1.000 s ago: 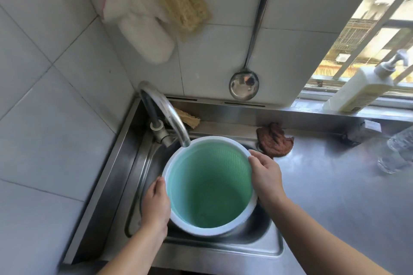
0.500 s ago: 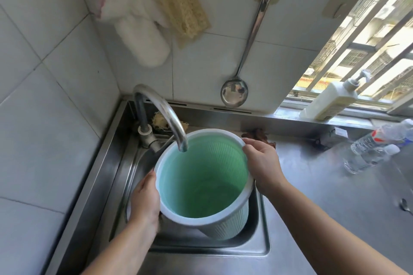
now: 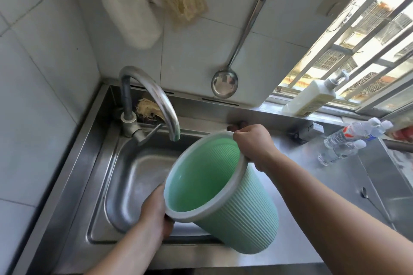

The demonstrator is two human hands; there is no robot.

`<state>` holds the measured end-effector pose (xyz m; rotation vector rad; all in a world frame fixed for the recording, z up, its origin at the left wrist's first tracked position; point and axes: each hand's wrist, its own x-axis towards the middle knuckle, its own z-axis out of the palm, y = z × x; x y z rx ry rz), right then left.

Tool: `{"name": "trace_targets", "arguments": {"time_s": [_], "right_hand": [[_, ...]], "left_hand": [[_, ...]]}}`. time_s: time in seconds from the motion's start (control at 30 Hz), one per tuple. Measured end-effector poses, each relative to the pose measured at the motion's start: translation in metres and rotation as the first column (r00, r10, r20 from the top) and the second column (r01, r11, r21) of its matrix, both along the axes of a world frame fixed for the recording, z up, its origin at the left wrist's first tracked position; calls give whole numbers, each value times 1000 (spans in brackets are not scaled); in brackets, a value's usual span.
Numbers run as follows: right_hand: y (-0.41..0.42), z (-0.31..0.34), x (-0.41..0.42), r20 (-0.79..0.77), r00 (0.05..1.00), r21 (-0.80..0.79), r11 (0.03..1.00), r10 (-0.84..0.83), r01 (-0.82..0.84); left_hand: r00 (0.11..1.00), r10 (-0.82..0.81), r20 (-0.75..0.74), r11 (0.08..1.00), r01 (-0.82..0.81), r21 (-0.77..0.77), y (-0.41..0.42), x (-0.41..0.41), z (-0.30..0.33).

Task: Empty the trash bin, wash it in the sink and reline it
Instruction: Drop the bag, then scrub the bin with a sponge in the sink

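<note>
Over the sink: a person holds a green ribbed trash bin (image 3: 234, 214) in both bare hands above the steel sink (image 3: 134, 185), clear of the basin floor.
Bin's tilt: the open mouth leans left and toward the tap, the base swings out over the counter (image 3: 324, 219) on the right; that angle probably lets rinse water run out into the basin rather than onto the steel top.
Left hand: the left hand (image 3: 156, 212) grips the low edge of the white rim, fingers clamped on it from outside and below, carrying the weight.
Right hand: the right hand (image 3: 254, 143) takes the high edge of the rim, fingers curled over the lip and closed on it, steering the tilt.
Inside the bin: empty, no liner; whether it is wet I cannot tell.
Tap: the curved tap (image 3: 156, 100) arches over the basin just beside the bin's rim; no stream of water is visible.
Nearby: a ladle (image 3: 225, 82), a cloth and a loofah hang on the tiled wall; a pump bottle (image 3: 312, 98) sits on the sill.
Stage: judging by this, washing is under way and relining is not yet done.
</note>
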<state>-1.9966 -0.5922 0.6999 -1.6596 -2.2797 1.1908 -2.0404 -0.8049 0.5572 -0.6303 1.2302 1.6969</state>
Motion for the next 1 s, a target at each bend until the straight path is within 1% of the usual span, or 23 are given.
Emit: {"name": "trace_targets", "arguments": {"time_s": [0.07, 0.17, 0.27, 0.4, 0.5, 0.57, 0.63, 0.7, 0.77, 0.9, 1.0], "right_hand": [[3, 0, -3, 21, 1000, 18, 1000, 21, -21], [5, 2, -11, 106, 991, 44, 995, 87, -92], [8, -2, -20, 150, 984, 41, 994, 94, -101], [13, -10, -28, 184, 977, 43, 992, 111, -121], [16, -12, -36, 296, 939, 81, 975, 173, -205], [18, -14, -39, 349, 919, 103, 968, 181, -229], [17, -18, -41, 372, 908, 113, 961, 193, -251], [17, -22, -42, 356, 918, 118, 967, 172, -227], [18, -26, -42, 377, 911, 134, 964, 164, -229], [25, -27, -38, 445, 873, 154, 944, 198, -293], [30, -26, -30, 455, 872, 165, 945, 180, -281]], "left_hand": [[999, -4, 37, 1000, 3, 21, 4, 4, -6], [995, 12, 96, 999, -16, 39, 8, 4, -13], [990, -5, 142, 997, -6, 78, 9, 5, -18], [975, 3, 221, 992, -31, 122, 13, 7, -22], [962, 4, 275, 987, -47, 151, 17, 12, -26], [949, 11, 315, 985, -65, 163, 19, 17, -28], [935, 22, 354, 983, -85, 162, 22, 21, -31], [925, 26, 379, 984, -90, 153, 24, 24, -32], [917, 28, 399, 989, -85, 125, 26, 27, -34], [905, -2, 425, 996, -37, 85, 34, 30, -35], [901, -45, 431, 999, 27, 47, 41, 31, -37]]}}
